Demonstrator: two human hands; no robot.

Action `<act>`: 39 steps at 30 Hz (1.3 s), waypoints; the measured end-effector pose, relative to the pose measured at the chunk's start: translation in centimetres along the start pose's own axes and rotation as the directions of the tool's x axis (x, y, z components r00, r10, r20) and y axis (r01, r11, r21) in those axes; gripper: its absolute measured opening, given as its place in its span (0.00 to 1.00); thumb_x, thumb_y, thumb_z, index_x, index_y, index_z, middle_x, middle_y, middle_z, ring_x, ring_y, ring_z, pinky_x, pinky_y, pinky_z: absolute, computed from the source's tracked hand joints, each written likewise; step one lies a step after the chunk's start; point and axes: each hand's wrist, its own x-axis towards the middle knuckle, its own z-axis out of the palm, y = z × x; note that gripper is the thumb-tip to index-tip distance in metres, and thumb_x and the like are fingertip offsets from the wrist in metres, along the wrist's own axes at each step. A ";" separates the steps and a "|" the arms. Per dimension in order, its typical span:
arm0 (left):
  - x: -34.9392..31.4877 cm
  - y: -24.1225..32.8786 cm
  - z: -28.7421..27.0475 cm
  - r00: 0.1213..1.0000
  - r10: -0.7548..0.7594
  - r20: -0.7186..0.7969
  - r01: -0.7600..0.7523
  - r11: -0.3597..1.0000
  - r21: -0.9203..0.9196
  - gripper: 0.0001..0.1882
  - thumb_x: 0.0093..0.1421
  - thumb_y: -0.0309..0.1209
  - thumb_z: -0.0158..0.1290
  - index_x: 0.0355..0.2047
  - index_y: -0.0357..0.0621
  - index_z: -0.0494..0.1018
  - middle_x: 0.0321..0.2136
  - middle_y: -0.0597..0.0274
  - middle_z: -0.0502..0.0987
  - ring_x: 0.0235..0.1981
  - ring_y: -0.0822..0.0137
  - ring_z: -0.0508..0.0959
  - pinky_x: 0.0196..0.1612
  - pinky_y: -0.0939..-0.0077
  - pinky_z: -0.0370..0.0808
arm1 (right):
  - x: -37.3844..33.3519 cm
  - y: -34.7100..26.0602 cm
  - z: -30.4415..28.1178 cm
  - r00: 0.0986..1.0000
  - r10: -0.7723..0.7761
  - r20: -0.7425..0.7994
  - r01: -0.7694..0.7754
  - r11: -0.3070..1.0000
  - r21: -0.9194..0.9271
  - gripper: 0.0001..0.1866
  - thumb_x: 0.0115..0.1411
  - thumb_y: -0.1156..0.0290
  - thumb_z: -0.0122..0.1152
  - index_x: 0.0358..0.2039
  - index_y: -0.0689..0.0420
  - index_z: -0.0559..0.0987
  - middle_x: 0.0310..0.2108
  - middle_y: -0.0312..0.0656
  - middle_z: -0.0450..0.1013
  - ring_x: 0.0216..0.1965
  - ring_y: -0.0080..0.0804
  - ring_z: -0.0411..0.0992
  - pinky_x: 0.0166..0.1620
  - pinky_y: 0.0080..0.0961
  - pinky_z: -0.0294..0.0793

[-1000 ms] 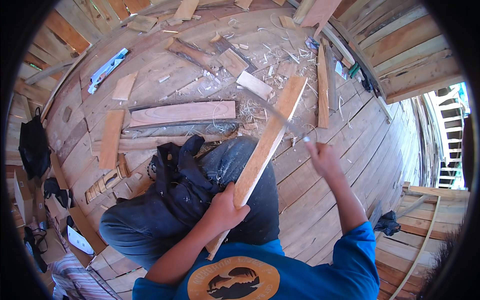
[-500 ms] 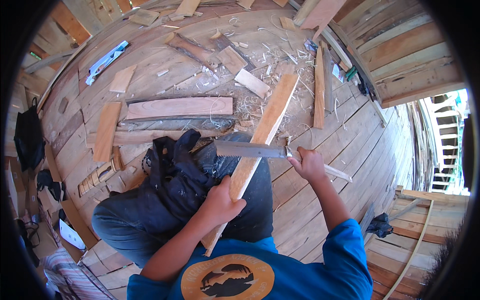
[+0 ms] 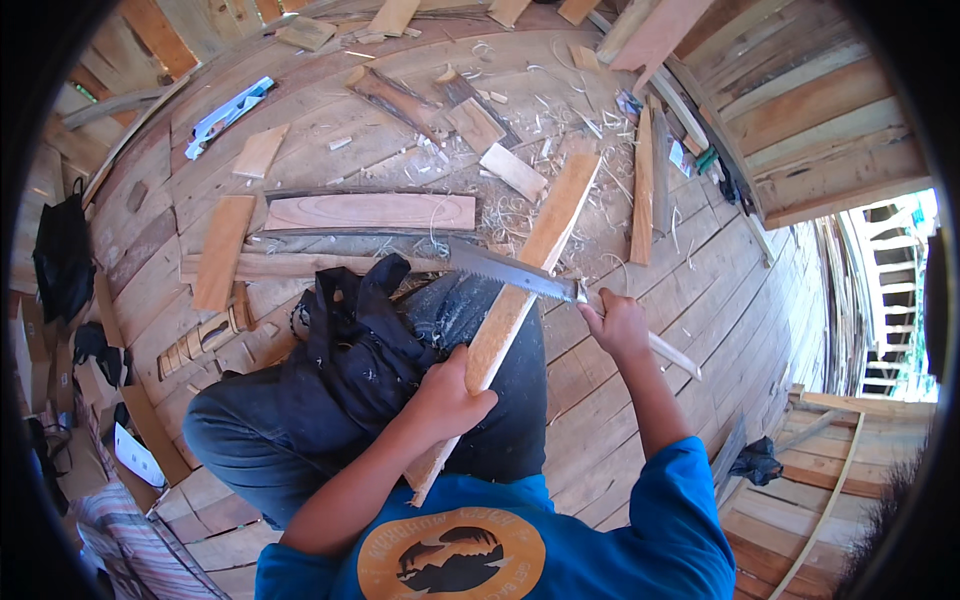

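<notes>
My left hand [image 3: 452,397] is closed round the lower part of a long, narrow wooden board [image 3: 552,228], which slants up and away to the right over my thigh. The handle of a handsaw is gripped in my right hand [image 3: 620,326], and its pale end sticks out past the fist. The handsaw's toothed metal blade [image 3: 515,274] crosses the board above my left hand, pointing left. Whether the teeth touch the wood I cannot tell. A dark cloth [image 3: 360,335] lies bunched on my lap beside the board.
Wood shavings and offcuts litter the plank floor ahead. A pinkish board [image 3: 372,212] lies beyond my knees, with a short board [image 3: 222,252] to its left. A blue-and-white package [image 3: 230,117] is far left. Black bags [image 3: 63,250] hang at the left wall; planks [image 3: 641,190] lie at right.
The saw blade has tilted, its tip now higher and its handle end lower, and sits a little farther up the board. The view has shifted slightly. My left hand keeps its hold.
</notes>
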 end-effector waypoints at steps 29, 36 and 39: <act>0.5 -1.2 -0.3 0.991 0.109 -0.073 -0.119 0.981 -0.152 0.25 0.46 0.33 0.55 0.41 0.26 0.64 0.31 0.28 0.73 0.38 0.36 0.76 0.41 0.57 0.73 | 1.5 -4.8 -2.0 0.986 -0.058 0.157 0.043 0.994 0.099 0.29 0.56 0.41 0.54 0.22 0.60 0.74 0.17 0.53 0.71 0.23 0.54 0.74 0.28 0.47 0.73; 0.1 -0.5 -0.3 0.996 0.072 -0.051 -0.076 0.992 -0.102 0.25 0.46 0.34 0.55 0.40 0.27 0.65 0.31 0.29 0.74 0.38 0.36 0.75 0.42 0.56 0.72 | 3.0 -1.5 -1.3 0.981 0.152 0.117 -0.165 0.980 0.109 0.30 0.58 0.42 0.52 0.22 0.61 0.76 0.18 0.54 0.72 0.23 0.55 0.73 0.28 0.48 0.72; 0.1 -1.3 -0.2 0.997 0.069 -0.042 -0.074 0.992 -0.106 0.26 0.45 0.35 0.55 0.41 0.27 0.65 0.32 0.29 0.74 0.38 0.37 0.76 0.43 0.57 0.73 | 2.1 -2.3 -1.7 0.975 0.129 0.179 -0.161 0.971 0.176 0.29 0.58 0.42 0.52 0.22 0.61 0.76 0.17 0.56 0.71 0.23 0.57 0.72 0.29 0.47 0.71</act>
